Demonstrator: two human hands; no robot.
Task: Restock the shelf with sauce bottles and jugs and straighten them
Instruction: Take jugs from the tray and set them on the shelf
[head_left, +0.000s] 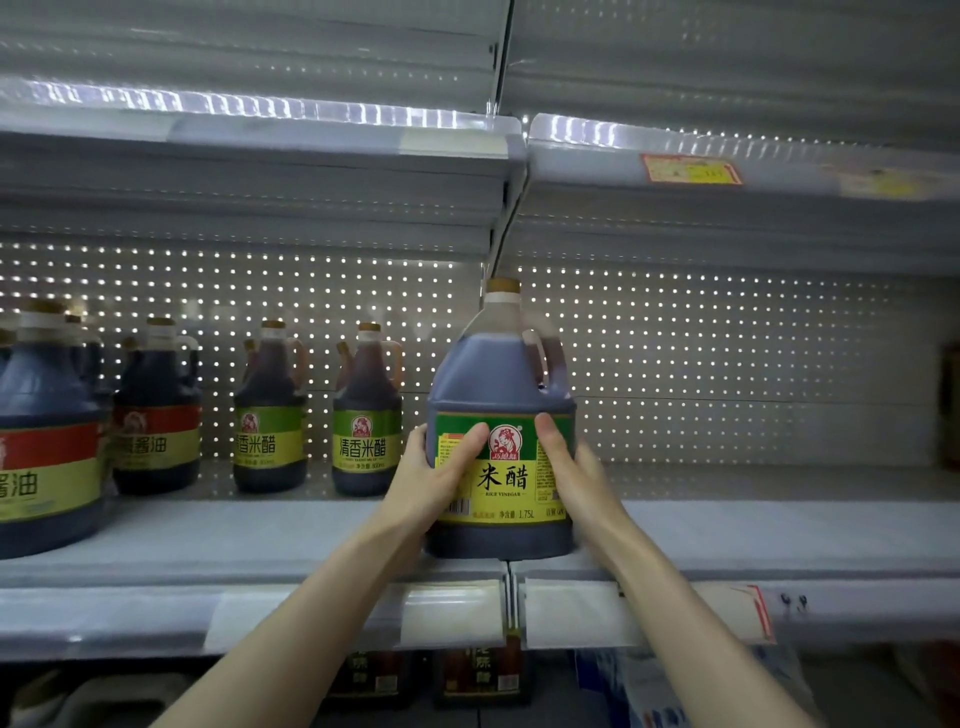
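At the front edge of the middle shelf (779, 525), over the seam between two sections, a large rice vinegar jug (501, 374) stands upright, label facing out. The left hand (441, 470) and right hand (574, 467) grip its sides, thumbs on the label, fingers curled round it. Smaller vinegar bottles (367, 410) and soy sauce jugs (156, 410) stand to its left.

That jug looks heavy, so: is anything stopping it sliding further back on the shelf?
Nothing visible. The shelf right of the jug is bare to the back panel; the nearest bottle stands apart on its left. Directly behind it is hidden.
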